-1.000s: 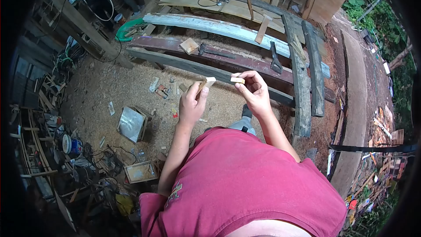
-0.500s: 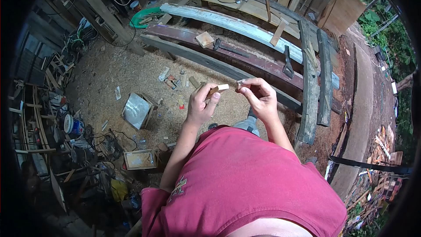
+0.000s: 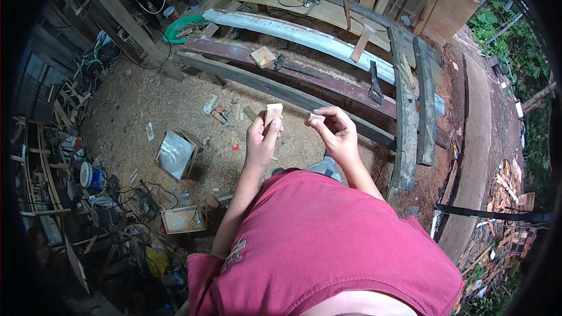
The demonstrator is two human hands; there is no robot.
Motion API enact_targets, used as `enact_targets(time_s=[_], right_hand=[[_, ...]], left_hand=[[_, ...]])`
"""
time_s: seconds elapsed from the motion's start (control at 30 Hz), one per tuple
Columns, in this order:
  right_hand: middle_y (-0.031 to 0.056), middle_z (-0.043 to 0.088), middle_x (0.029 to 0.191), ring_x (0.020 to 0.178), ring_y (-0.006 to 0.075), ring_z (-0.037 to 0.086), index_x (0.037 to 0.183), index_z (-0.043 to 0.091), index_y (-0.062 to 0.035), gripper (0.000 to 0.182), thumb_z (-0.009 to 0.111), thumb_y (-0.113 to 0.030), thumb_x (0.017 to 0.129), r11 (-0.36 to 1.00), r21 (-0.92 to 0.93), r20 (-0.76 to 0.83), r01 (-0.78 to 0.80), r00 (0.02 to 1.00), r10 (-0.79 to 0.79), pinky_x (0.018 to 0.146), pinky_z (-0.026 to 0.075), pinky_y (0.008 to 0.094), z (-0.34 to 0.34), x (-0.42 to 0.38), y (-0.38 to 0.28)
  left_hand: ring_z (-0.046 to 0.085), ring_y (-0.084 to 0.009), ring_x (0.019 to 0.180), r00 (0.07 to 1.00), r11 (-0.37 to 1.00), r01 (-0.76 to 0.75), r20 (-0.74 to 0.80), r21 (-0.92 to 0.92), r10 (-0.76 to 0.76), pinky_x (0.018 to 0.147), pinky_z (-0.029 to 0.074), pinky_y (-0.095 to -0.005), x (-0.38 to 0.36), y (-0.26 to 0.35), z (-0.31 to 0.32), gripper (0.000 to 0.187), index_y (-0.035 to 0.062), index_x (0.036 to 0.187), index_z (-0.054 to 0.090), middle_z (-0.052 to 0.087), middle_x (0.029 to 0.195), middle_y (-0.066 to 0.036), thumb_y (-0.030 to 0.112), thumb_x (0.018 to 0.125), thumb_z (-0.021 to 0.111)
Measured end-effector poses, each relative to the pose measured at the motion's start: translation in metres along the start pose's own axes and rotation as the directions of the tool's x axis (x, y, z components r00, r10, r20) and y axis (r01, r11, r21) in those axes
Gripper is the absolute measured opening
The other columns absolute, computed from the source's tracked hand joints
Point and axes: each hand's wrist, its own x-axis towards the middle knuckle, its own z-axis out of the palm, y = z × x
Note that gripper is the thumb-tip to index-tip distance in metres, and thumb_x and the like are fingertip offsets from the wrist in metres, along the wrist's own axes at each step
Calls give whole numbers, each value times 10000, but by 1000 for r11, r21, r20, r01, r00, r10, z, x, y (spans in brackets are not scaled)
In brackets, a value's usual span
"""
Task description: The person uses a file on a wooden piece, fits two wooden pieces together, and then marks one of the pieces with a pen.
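Two pieces were in your grip at mid-frame: your left hand [image 3: 261, 140] had turned its small wood block [image 3: 273, 112] upright between pinching fingers, while your right hand [image 3: 336, 134] pinched the smaller wood chip [image 3: 315, 118] just beside it, apart.

The left hand [image 3: 260, 140] and right hand [image 3: 336, 134] sit at frame centre, each with a wood piece, the left block [image 3: 273, 113] beside the right chip [image 3: 315, 118]. Above them lie long beams [image 3: 293, 76]; a square box [image 3: 175, 155] lies at the left.
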Motion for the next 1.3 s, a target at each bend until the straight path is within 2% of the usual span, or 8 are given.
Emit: enact_targets(time_s=[0.1, 0.3, 0.47, 0.53, 0.83, 1.0, 1.13, 1.3], right_hand=[[77, 731, 1081, 959, 127, 715, 1160, 629, -18, 254, 790, -34, 965, 984, -178, -40, 11, 999, -18, 870, 580, 283, -4, -1, 11], [70, 722, 1075, 990, 118, 688, 1157, 592, -19, 261, 764, 15, 964, 977, 180, -66, -115, 989, 129, 896, 559, 262, 2, 0, 13], [55, 700, 1084, 1004, 108, 667, 1233, 590, -33, 311, 737, 42, 969, 980, 94, -90, -175, 979, 183, 883, 555, 264, 7, 0, 12], [47, 703, 1109, 1001, 97, 658, 1275, 608, -25, 350, 746, 42, 962, 979, 44, -70, -199, 977, 202, 884, 552, 253, 7, 1, 21], [37, 701, 1114, 977, 82, 647, 1345, 611, 31, 432, 767, 50, 943, 954, 113, -75, -277, 955, 287, 886, 547, 241, 40, 13, 26], [23, 715, 1042, 907, 85, 655, 1294, 646, -8, 329, 745, -11, 980, 949, 159, -113, -274, 950, 293, 814, 541, 250, 42, 16, 34], [72, 719, 1063, 876, 117, 679, 1284, 642, 9, 278, 671, 28, 1009, 955, 109, -173, -277, 941, 292, 812, 553, 271, 26, 31, 55], [62, 719, 1024, 883, 114, 679, 1275, 652, 19, 279, 671, 42, 998, 937, 185, -179, -297, 927, 330, 803, 546, 261, 20, 63, 64]], left_hand=[[560, -72, 793, 999, 998, 44, 5, -40, -43, 707, 475, -236, 1, -2, -1, 207, 7, 1229, 612, 635, 941, -25, 175, 1122, 555], [589, -92, 767, 990, 982, 141, 10, -125, -140, 689, 513, -255, 2, 0, -4, 247, 25, 1269, 574, 646, 940, -51, 170, 1096, 474], [617, -137, 725, 979, 963, 186, -44, -194, -197, 654, 549, -294, 10, -8, -15, 318, 44, 1259, 540, 651, 923, -88, 133, 1016, 356], [619, -142, 724, 969, 950, 216, -71, -225, -237, 653, 554, -300, 13, -8, -21, 309, 47, 1249, 540, 649, 921, -89, 135, 1012, 364], [644, -161, 758, 955, 942, 244, -114, -232, -276, 689, 577, -328, 13, -11, -56, 335, 50, 1248, 546, 659, 980, -105, 127, 965, 384], [659, -170, 759, 934, 920, 282, -140, -273, -328, 705, 586, -331, 11, -25, -74, 321, 53, 1245, 551, 668, 992, -110, 148, 976, 405], [673, -183, 746, 914, 920, 313, -190, -235, -359, 703, 591, -338, 24, -37, -78, 305, 54, 1242, 550, 679, 1010, -113, 147, 981, 422], [672, -183, 747, 900, 912, 347, -198, -217, -390, 697, 588, -335, 49, -57, -80, 310, 55, 1247, 556, 683, 1013, -110, 137, 976, 428]])
